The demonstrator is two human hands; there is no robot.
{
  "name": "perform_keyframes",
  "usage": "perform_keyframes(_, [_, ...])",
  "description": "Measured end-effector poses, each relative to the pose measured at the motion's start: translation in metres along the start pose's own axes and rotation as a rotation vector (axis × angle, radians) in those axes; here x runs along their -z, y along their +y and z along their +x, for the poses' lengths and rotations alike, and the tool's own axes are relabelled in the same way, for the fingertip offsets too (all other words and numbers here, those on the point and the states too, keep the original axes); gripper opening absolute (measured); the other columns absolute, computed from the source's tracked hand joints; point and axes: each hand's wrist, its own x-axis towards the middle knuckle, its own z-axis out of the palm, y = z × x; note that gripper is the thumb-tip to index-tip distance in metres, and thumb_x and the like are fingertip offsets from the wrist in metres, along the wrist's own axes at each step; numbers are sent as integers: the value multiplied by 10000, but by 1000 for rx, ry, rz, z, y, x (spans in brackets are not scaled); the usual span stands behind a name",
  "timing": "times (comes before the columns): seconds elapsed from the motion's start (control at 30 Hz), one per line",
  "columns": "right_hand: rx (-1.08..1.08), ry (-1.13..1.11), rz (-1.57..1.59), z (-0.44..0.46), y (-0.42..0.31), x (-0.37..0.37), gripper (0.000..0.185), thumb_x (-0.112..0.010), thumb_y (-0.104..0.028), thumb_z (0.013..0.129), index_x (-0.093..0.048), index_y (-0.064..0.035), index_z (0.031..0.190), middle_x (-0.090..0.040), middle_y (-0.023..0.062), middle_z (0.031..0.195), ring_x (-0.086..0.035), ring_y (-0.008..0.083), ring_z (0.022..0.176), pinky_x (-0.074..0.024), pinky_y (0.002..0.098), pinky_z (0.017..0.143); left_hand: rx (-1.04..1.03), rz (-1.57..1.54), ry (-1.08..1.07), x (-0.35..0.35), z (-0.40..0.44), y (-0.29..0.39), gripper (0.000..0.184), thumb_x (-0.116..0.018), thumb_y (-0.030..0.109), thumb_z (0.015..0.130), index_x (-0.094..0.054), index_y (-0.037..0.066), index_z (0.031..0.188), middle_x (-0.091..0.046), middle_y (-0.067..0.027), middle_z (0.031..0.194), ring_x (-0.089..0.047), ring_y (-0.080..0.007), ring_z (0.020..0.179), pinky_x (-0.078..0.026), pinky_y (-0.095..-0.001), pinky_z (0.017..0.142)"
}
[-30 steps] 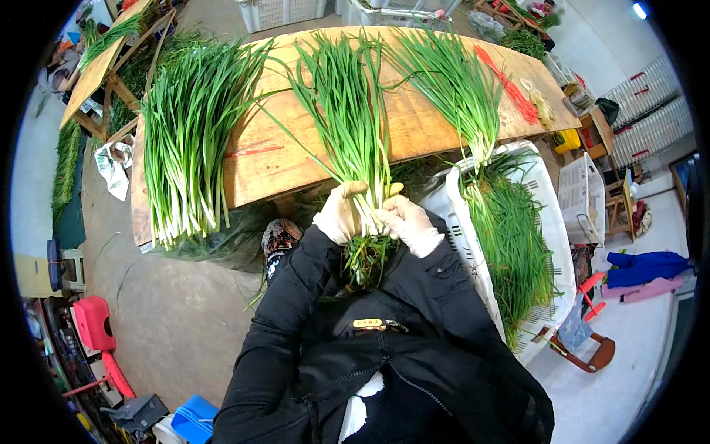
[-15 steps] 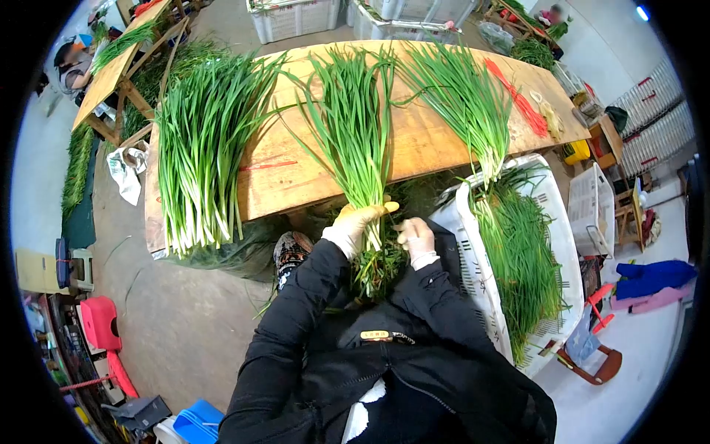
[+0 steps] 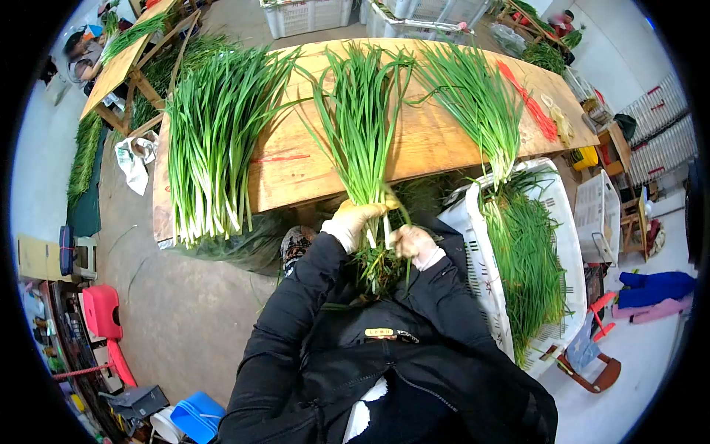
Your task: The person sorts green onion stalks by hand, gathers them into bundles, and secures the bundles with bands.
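My left hand, in a pale glove with yellowish fingers, is wrapped round the lower stalks of a bunch of Chinese chives. The green leaves of this bunch lie on the wooden table, and its white ends hang past the front edge. Close on the right, my gloved right hand is closed beside those white ends. A blurred yellow-green leaf runs down to its fingers. Beneath both hands, a heap of leafy trimmings lies by my lap.
On the wooden table lie a large chive pile at left, a smaller one at right, and red ties. A white crate of chives stands at my right. Another person is at the far-left table.
My right hand has come slightly closer to the white stalk ends, and a blurred leaf now shows at its fingers. The left hand keeps its hold; the whole view has shifted a little.
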Motion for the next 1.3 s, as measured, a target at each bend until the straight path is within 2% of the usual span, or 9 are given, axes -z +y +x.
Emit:
perform_keyframes(0.17, [-476,537,-43,25,39,64,378,-305,-261,906,-539,1,1046,-388,-16,410,-350,131,341,-370,275,431,-24,-85,-18,6,4,-3,288,-561,46,759,-526,-29,1035,-606,-112,945,-597,-196,779,-502,-283,696])
perform_keyframes(0.3, [-847,402,-1719,16,-30,-15,762,-483,-419,805,-127,12,1323,-463,233,1155,-481,292,1063,-405,362,857,27,-286,-217,7,5,-4,297,-559,112,799,-489,-32,1049,-522,-26,680,-526,-133,587,-469,-234,555])
perform_keyframes(0.4, [-91,214,-1132,22,-52,-13,749,-475,-575,753,-332,-41,1259,-543,144,1086,-546,256,962,-401,374,851,78,-301,-146,-1,-11,2,236,-555,150,809,-525,-14,976,-481,26,587,-464,-70,476,-434,-184,455])
perform_keyframes(0.5, [-234,-657,192,21,-66,-25,735,-518,-569,731,-356,-77,1252,-490,141,1173,-493,226,1044,-381,410,888,140,-299,-129,-22,-36,-5,176,-545,136,809,-553,-1,919,-525,12,560,-489,-73,427,-427,-183,386])
perform_keyframes(0.6, [-209,-485,363,28,-89,-82,729,-632,-438,705,-341,-58,1255,-376,204,1258,-482,256,1056,-397,392,899,238,-174,-287,-28,-56,-39,162,-582,118,784,-570,-17,874,-556,-26,595,-520,-83,458,-424,-174,394])
perform_keyframes(0.8, [108,-352,239,62,-178,-106,637,-646,-145,739,-304,61,1235,-555,47,810,-539,132,716,-466,298,722,5,156,-383,-24,-48,-16,260,-615,91,735,-482,5,941,-558,-36,632,-532,-121,499,-462,-239,475])
perform_keyframes(0.87, [299,-316,109,66,-214,-126,587,-630,-126,752,-325,60,1219,-496,0,692,-486,103,618,-442,271,669,-664,851,203,-30,-34,12,534,-654,88,658,-384,10,1111,-572,-141,827,-583,-234,737,-476,-304,665])
perform_keyframes(1.0, [661,-514,-11,81,-253,-158,291,-603,-145,770,-490,-14,1005,-453,8,704,-454,100,679,-406,260,701,-1284,958,293,-26,1,74,1002,-665,56,594,19,54,1327,-545,-220,957,-553,-367,818,-447,-388,714])
perform_keyframes(1.3, [723,-325,-272,100,-224,-171,726,-683,-209,702,-294,28,1267,-539,10,756,-506,112,707,-451,283,737,-942,1054,363,12,55,65,764,-549,18,632,-163,49,1291,-561,-162,773,-563,-327,740,-451,-367,620])
